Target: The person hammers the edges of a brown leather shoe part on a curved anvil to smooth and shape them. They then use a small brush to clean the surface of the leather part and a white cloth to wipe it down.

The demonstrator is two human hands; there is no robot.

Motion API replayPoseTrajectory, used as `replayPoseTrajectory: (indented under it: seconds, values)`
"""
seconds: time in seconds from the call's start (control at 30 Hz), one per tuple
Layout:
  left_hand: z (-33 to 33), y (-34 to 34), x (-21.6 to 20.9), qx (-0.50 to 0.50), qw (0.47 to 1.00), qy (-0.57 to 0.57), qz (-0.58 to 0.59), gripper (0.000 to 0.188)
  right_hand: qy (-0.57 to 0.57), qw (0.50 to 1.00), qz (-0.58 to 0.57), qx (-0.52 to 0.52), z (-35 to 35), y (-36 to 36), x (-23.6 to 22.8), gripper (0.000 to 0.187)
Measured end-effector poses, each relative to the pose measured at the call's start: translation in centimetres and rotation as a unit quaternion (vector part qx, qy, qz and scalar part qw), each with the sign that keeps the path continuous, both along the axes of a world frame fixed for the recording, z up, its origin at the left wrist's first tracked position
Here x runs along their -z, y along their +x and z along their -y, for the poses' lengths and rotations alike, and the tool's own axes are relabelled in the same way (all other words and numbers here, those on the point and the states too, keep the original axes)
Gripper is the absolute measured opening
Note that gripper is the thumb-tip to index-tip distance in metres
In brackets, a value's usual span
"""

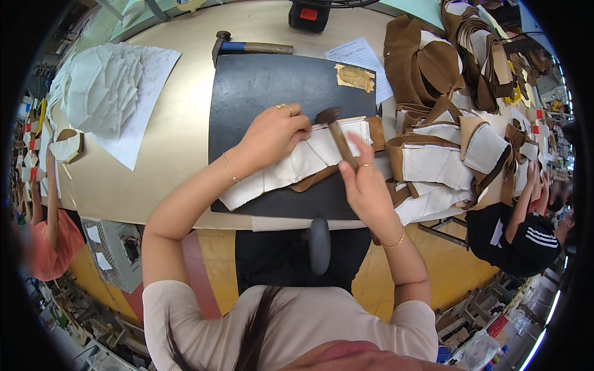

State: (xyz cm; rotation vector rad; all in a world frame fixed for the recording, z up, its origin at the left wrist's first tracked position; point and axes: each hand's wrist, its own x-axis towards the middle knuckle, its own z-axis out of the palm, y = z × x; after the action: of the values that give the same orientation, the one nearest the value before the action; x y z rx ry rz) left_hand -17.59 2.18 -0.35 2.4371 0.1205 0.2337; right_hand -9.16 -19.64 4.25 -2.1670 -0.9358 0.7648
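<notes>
A brown leather piece with a white lining (pixel 291 167) lies slantwise on a dark board (pixel 266 80); its brown side shows along the lower edge. My left hand (pixel 275 133) is closed at its upper edge, fingertips pinching and pressing it there. In my right hand (pixel 368 185) is a hammer (pixel 341 143), gripped by its wooden handle with the thumb along it and a finger stretched out. The dark metal head is over the upper edge of the piece, just right of my left fingertips. Whether the head touches the piece I cannot tell.
A second hammer (pixel 253 47) with a blue-banded handle lies behind the board. White sheets (pixel 102 86) are heaped at left. Brown and white pieces (pixel 433 157) crowd the right side, beside a printed paper (pixel 359 59). Co-workers sit at left (pixel 55 244) and right (pixel 520 238).
</notes>
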Motion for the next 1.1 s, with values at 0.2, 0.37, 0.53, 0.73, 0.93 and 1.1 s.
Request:
replayPoseTrajectory:
  seconds: [0.2,0.37,0.53,0.73,0.93,1.1]
  values:
    - [3.1,2.7,0.9,-0.069,0.996,-0.045,0.034,0.008,0.256,0.947,-0.088,0.174,1.6,-0.3,-2.2,0.072]
    - [3.9,4.0,0.6,-0.059,0.998,-0.035,0.010,0.011,0.176,0.953,0.207,0.137,1.9,2.4,-3.1,0.050]
    - [2.3,3.2,0.0,-0.033,0.997,-0.071,-0.025,0.016,0.066,0.938,0.331,0.077,1.1,2.7,-1.7,0.047]
    - [2.6,2.4,0.1,0.008,0.998,0.062,0.020,0.014,-0.042,0.944,0.326,0.015,0.9,2.6,-1.0,0.048]
    - [2.8,2.2,0.3,-0.002,0.998,0.049,0.033,0.015,-0.052,0.946,0.318,0.017,0.8,1.4,0.3,0.049]
    - [1.2,2.1,-0.6,-0.012,0.992,-0.099,-0.075,0.017,-0.066,0.951,0.301,-0.006,0.4,1.9,-0.7,0.051]
